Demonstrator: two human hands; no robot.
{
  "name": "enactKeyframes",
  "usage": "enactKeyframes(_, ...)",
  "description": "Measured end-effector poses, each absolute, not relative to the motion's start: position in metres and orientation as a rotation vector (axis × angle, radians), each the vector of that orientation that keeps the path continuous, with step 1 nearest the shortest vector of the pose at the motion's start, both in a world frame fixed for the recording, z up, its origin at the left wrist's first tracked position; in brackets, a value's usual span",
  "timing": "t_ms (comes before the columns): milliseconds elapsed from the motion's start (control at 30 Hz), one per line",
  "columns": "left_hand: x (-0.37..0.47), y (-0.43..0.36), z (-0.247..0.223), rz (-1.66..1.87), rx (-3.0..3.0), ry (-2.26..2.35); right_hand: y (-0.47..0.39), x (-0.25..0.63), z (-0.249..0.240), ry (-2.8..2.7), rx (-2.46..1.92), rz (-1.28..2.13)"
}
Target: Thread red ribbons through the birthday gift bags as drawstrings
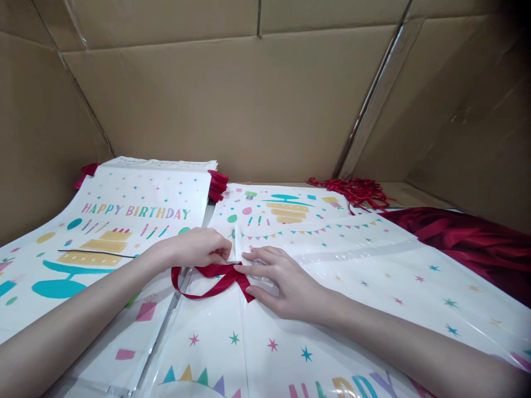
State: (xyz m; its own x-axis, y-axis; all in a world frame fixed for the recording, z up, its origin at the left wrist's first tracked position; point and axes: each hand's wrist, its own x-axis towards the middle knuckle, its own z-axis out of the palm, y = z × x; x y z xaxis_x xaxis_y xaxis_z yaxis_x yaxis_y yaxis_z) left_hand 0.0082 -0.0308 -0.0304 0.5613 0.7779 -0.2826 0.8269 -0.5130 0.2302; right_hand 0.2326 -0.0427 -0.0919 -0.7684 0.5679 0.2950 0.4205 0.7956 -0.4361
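Observation:
A red ribbon (213, 292) forms a loop on white printed plastic sheeting (274, 331), with one tail slanting down to the right. My left hand (203, 247) is closed at the ribbon's upper strand, its fingers curled in; what they pinch is hidden. Opposite it, my right hand (282, 282) has its fingers spread, with the fingertips touching the ribbon's crossing and tail. A narrow white flap (238, 243) of the sheeting stands up between the hands.
At left lies a stack of Happy Birthday printed sheets (136, 188) with red ribbon ends (218, 186) at its sides. A thin black line (95, 252) crosses the top sheet. Red cords (357, 192) and a heap of red ribbon (464, 243) lie at right. Cardboard walls (215, 105) rise behind.

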Motion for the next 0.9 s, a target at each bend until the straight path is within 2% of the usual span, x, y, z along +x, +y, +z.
enactKeyframes(400,0.005,-0.032,-0.028,-0.17,2.596,1.11,-0.042,0.233,-0.091,-2.582,-0.729,0.476)
enactKeyframes(900,0.009,-0.039,-0.019,-0.174,2.685,1.108,-0.042,0.234,-0.092,-2.571,-0.721,0.503)
